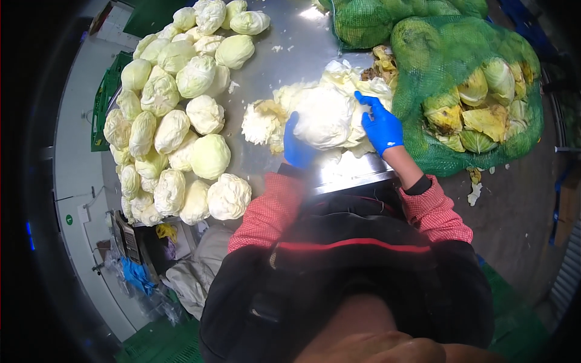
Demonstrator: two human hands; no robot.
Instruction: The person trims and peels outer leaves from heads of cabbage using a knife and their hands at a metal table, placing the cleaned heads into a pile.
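A pale, peeled cabbage (pixel 327 116) sits at the near edge of the metal table, among loose outer leaves. My left hand (pixel 296 146), in a blue glove, grips its left side; some fingers are hidden beneath or behind it. On the other side my right hand (pixel 384 126), also gloved in blue, has its thumb and forefinger spread apart beside the cabbage and the loose leaves (pixel 345 78). Nothing shows between those fingers. Crumpled yellowish leaves (pixel 264 124) lie left of the cabbage, and browned leaves (pixel 382 63) lie beyond my right hand.
Many trimmed cabbages (pixel 177 55) are heaped on the table's left side. At right, a green net sack (pixel 417 66) gapes open over yellowed, untrimmed cabbages (pixel 478 115); another full net sack (pixel 363 24) lies behind. Leaf scraps (pixel 475 187) have fallen on the floor at right.
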